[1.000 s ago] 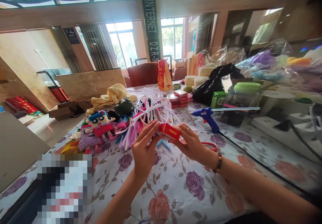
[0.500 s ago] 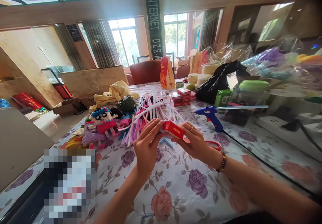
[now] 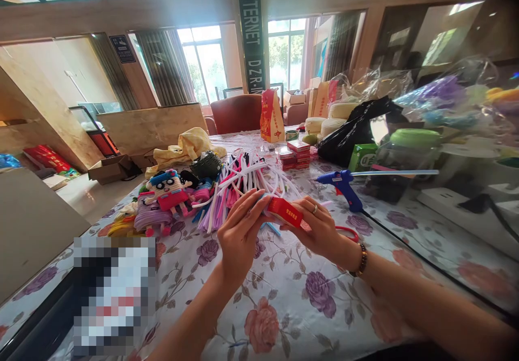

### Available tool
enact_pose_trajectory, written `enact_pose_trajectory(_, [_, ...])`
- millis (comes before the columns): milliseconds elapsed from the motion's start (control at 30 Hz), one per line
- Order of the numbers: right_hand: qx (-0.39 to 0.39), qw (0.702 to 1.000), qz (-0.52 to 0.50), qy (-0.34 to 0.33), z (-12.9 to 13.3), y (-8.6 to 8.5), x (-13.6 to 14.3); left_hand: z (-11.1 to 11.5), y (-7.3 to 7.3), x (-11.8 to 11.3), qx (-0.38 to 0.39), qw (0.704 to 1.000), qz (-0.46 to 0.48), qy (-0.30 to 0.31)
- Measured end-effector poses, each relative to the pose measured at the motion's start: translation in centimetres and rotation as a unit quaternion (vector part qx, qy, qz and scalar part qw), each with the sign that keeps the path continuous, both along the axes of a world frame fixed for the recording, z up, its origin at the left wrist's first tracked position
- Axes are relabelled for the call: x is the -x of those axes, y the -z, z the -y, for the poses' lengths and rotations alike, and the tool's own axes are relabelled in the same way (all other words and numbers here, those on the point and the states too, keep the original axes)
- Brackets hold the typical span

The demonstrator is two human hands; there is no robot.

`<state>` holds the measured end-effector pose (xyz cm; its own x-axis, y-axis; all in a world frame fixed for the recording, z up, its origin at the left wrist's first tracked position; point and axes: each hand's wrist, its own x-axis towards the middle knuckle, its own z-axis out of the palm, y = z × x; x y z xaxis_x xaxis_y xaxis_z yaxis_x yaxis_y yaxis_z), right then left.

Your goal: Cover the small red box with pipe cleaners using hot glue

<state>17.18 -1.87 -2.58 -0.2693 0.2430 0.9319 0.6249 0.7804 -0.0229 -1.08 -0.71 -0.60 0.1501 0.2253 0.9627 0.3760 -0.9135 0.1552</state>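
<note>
A small red box (image 3: 285,212) with yellow lettering is held up above the flowered tablecloth, between both hands. My left hand (image 3: 242,228) grips its left end, fingers bent over it. At the right end, my right hand (image 3: 318,226), with a ring and a beaded bracelet, has thumb and fingers closed on the box. Behind the hands lies a heap of fuzzy pipe cleaners (image 3: 243,182) in white, pink, purple and black. Stacked red boxes (image 3: 299,154) stand farther back. Red scissor handles (image 3: 347,234) show partly behind my right wrist.
A blue glue gun (image 3: 344,185) with a cord lies to the right, near a green-lidded jar (image 3: 416,147) and a white power strip (image 3: 454,209). Knitted dolls (image 3: 170,191) sit at the left. A black bag (image 3: 352,134) and a red paper bag (image 3: 271,117) stand behind.
The hands and the red box appear slightly farther right and lower. The whole view has shifted a little, and both hands keep their hold on the box.
</note>
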Motion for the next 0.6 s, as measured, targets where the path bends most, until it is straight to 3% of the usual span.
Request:
enact_pose_trajectory(267, [-0.020,0.999,0.009,0.028,0.05,-0.10,0.01,-0.09,0.05,-0.17,-0.002,1.000,0.001,0.002])
enact_pose_trajectory(600, [0.012,0.999,0.000,0.041,0.23,-0.35,0.30,-0.28,0.16,-0.41,0.035,0.999,-0.017,-0.031])
